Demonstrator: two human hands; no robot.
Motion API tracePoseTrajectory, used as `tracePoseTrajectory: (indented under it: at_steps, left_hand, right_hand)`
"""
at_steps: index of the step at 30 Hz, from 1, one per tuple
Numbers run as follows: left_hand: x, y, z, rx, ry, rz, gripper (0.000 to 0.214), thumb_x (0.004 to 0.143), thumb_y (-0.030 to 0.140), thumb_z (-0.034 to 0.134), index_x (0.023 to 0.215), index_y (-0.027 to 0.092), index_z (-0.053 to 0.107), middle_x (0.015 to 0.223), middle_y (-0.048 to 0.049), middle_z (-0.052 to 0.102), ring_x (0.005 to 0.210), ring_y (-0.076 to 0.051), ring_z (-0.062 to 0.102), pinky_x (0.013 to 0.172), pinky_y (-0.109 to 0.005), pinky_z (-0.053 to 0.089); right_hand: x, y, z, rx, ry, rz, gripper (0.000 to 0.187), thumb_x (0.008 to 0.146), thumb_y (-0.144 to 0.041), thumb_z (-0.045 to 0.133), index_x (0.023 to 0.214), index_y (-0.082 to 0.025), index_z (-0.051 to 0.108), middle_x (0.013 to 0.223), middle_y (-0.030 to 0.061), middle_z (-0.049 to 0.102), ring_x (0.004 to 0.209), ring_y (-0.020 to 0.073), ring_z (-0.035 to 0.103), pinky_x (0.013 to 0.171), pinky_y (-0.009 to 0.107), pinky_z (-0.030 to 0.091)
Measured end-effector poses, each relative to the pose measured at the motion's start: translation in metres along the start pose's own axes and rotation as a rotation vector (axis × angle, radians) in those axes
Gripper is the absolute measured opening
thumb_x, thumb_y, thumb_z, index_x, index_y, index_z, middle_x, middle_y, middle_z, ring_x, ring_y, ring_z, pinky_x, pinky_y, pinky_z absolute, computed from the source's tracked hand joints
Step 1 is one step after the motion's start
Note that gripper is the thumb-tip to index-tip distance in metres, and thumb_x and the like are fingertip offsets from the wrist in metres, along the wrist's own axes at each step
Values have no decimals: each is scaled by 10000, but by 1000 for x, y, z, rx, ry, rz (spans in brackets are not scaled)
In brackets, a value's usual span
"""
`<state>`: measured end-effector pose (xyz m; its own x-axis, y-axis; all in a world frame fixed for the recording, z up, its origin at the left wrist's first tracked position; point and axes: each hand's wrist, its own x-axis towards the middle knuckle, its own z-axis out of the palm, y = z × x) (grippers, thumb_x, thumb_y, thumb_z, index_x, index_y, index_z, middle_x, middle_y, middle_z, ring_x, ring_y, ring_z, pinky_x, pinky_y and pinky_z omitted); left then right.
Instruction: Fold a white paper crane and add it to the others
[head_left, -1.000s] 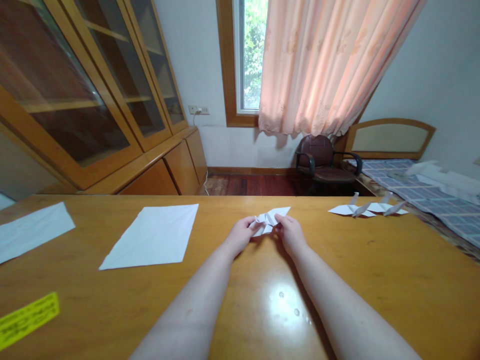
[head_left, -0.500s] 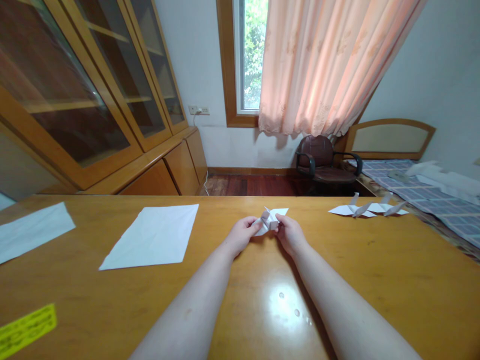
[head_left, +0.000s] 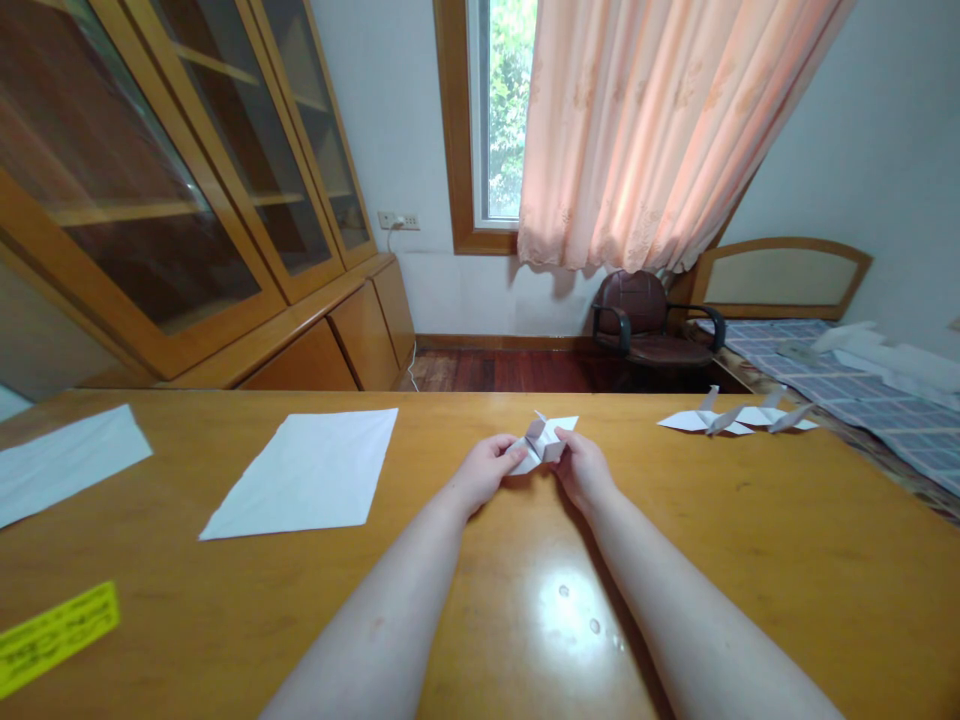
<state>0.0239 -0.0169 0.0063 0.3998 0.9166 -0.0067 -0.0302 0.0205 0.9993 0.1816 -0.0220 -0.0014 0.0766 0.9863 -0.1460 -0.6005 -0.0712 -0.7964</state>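
Between my hands is a small white origami crane point(head_left: 537, 446), its folded flaps spread to the sides and a point standing up in the middle. My left hand point(head_left: 489, 470) pinches the wing on the left, thumb on top. On the other side my right hand point(head_left: 580, 468) grips the right wing between thumb and fingers. The lower fingers of both hands are partly hidden. Two similar folded paper cranes point(head_left: 720, 421) stand together on the table to the right, apart from my hands.
A white paper sheet point(head_left: 311, 475) lies left of my hands on the wooden table point(head_left: 465, 640). Another sheet point(head_left: 71, 462) is at the far left, with a yellow label point(head_left: 58, 640) nearer me. Beyond the table are a chair point(head_left: 651, 315), a cabinet point(head_left: 300, 330) and a bed.
The raised middle point of the crane has shifted slightly and its folds look a little more spread. Both hands keep their hold in nearly the same place.
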Motion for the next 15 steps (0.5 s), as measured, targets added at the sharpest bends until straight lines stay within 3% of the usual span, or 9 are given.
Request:
tracePoseTrajectory:
  at_steps: [9, 15]
  left_hand:
    - [0, -3, -1, 20, -18, -11, 370, 717, 468, 614, 862, 128, 646, 802, -37, 643, 722, -150, 546, 694, -257, 399]
    - [0, -2, -1, 40, -17, -6, 363, 723, 471, 604, 846, 131, 644, 784, -31, 635, 708, -144, 537, 672, -246, 393]
  right_hand:
    - [0, -2, 2, 35, 56, 16, 157, 608, -280, 659, 672, -150, 598, 637, 37, 616, 558, 141, 516, 484, 254, 379]
    - [1, -1, 0, 49, 55, 19, 179, 605, -285, 661, 700, -144, 605, 657, 42, 629, 545, 143, 522, 458, 254, 372]
